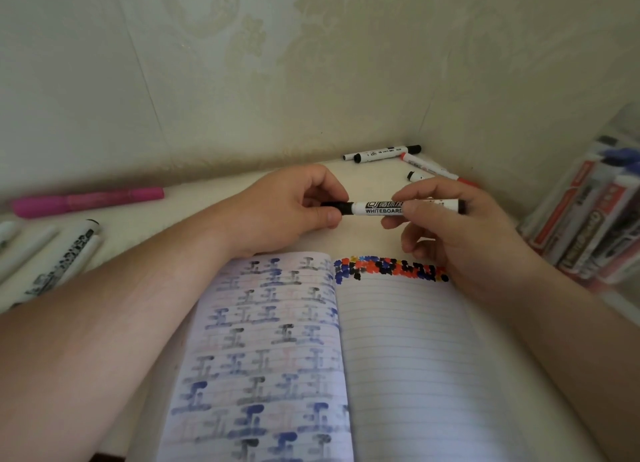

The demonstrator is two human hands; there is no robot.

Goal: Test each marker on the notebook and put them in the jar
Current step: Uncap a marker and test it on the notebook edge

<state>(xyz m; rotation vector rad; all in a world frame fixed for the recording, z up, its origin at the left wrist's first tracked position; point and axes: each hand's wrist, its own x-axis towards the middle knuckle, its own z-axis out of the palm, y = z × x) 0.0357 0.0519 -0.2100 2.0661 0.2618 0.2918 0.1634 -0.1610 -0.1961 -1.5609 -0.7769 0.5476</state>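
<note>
We hold a black whiteboard marker (381,208) level above the table (367,184), just beyond the top edge of the open notebook (398,357). Our left hand (291,208) pinches the marker's black cap (337,206) between thumb and curled fingers, while our right hand (446,226) grips the white barrel with its fingertips, thumb underneath. The notebook's left page is filled with faded blue and black marks, and the right lined page carries a band of red, blue and black dots (389,268) along its top. At the right edge stands the clear jar (620,143), blurred, with several markers already inside. More markers (388,153) lie in the far corner against the wall, and on the left lie a pink marker (88,201) and a few white ones (59,260).
</note>
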